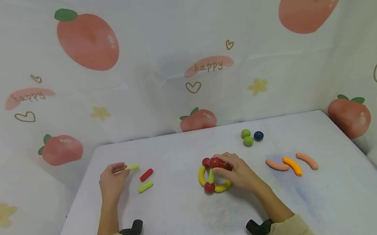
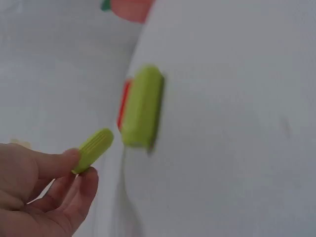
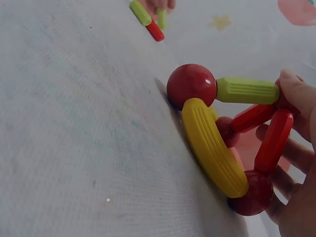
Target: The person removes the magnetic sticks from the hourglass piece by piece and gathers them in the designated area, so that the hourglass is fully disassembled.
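Note:
My left hand (image 1: 111, 183) pinches a short ribbed green rod (image 2: 94, 150) between thumb and fingers at the table's left. Close by lie a red rod (image 1: 146, 174) and another green rod (image 1: 145, 186). Around the middle of the table stands a ball-and-rod frame: curved yellow rods (image 3: 212, 148) join red balls (image 3: 191, 86) at its base. From these, a green rod (image 3: 247, 91) and red rods (image 3: 274, 140) rise to a top red ball (image 1: 214, 162). My right hand (image 1: 240, 176) grips that top ball, its fingers partly covering the frame's right side.
Green balls (image 1: 247, 141) and a dark blue ball (image 1: 258, 135) sit at the back right. Right of the frame are two pinkish curved rods (image 1: 276, 165) and an orange one (image 1: 293, 166). A fruit-printed cloth (image 1: 153, 70) hangs behind the white table (image 1: 189, 228).

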{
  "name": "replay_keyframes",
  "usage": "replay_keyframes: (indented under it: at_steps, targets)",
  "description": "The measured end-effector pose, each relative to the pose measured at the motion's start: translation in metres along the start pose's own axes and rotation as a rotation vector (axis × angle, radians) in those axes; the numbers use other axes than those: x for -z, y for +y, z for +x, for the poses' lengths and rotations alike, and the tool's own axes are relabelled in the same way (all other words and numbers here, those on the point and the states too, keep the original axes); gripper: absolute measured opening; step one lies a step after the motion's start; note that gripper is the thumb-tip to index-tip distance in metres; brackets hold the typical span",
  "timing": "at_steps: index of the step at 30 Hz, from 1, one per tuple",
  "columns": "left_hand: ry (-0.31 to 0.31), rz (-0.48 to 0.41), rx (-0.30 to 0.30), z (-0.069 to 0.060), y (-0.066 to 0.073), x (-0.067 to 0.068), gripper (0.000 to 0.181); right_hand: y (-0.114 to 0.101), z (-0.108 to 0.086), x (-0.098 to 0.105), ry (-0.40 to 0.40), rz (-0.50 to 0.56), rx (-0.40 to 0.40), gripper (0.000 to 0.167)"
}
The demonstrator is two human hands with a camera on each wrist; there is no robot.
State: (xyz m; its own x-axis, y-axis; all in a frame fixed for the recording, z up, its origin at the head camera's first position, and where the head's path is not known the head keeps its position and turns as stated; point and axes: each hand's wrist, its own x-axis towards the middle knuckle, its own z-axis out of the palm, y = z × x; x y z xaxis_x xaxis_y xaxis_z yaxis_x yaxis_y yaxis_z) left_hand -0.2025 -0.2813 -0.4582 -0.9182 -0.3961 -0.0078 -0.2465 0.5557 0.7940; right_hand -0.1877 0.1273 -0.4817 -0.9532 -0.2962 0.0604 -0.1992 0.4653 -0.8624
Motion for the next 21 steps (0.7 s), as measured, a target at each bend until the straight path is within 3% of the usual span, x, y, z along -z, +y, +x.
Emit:
replay_keyframes:
  at_steps: [5,8,11,14,18,21]
  targets:
    - [-0.052,0.148,-0.037,0.000,-0.016,0.000,0.035,-0.003,-0.001,0.001,0.000,0.007,-0.010,0.043]
    - [-0.055,0.177,-0.033,-0.003,-0.011,-0.003,0.038,-0.006,-0.001,0.001,0.008,-0.010,-0.013,0.043]
    - [-0.050,0.130,-0.053,-0.013,0.012,-0.009,0.043,-0.007,-0.002,0.002,0.019,-0.029,-0.001,0.044]
    - [-0.104,0.039,-0.146,-0.028,0.047,-0.023,0.041,-0.009,-0.004,0.003,0.034,-0.062,0.017,0.049]
    - [-0.278,-0.033,-0.318,-0.047,0.085,-0.056,0.037,-0.017,-0.006,0.003,0.075,-0.173,0.055,0.053]
    - [-0.442,-0.049,-0.375,-0.058,0.095,-0.084,0.042,-0.026,-0.005,0.000,0.102,-0.315,0.090,0.052]
